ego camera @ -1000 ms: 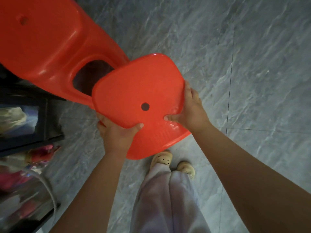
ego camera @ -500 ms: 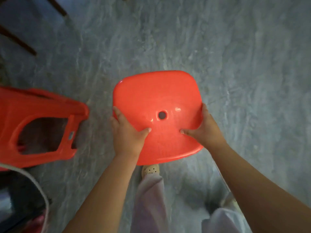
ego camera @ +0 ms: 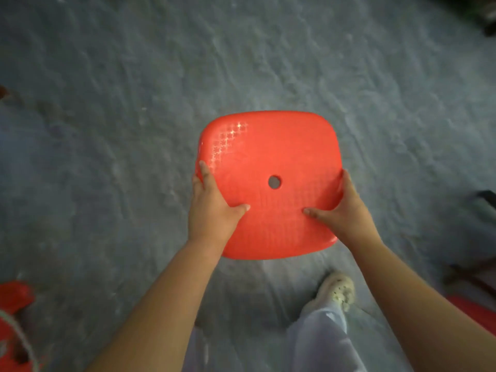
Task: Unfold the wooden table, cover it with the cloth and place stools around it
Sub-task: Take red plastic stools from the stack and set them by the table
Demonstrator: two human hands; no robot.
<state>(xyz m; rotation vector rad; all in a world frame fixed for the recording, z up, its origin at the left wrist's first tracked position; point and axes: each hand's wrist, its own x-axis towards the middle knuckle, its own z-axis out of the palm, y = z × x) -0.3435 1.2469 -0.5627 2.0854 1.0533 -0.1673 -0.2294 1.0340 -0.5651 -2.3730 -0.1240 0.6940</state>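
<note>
Two bare forearms: rise from the bottom edge toward mid-frame, one on each side of the seat.
Pale trouser leg (ego camera: 316, 342): bottom centre, between the forearms, ending in a cream perforated shoe (ego camera: 338, 290) on the floor.
Left hand (ego camera: 212, 210): grips the seat's left edge, thumb laid on top, fingers wrapped round the rim.
Right hand (ego camera: 345, 210): grips the seat's right edge, thumb on top pointing inward, fingers hidden under the rim.
Red-orange plastic stool with a rounded-square seat (ego camera: 271, 151): centre of the frame, held above the floor between both hands and seen from above. It has a textured top with a round hole in the middle, and its legs are hidden beneath.
Other red plastic piece (ego camera: 13, 294): lower left corner, cut off by the frame, a pale cord (ego camera: 22, 335) crossing it.
Grey marbled floor (ego camera: 134, 103): fills the rest of the frame.
Dark blurred shapes (ego camera: 486, 197): right edge, too unclear to name.
</note>
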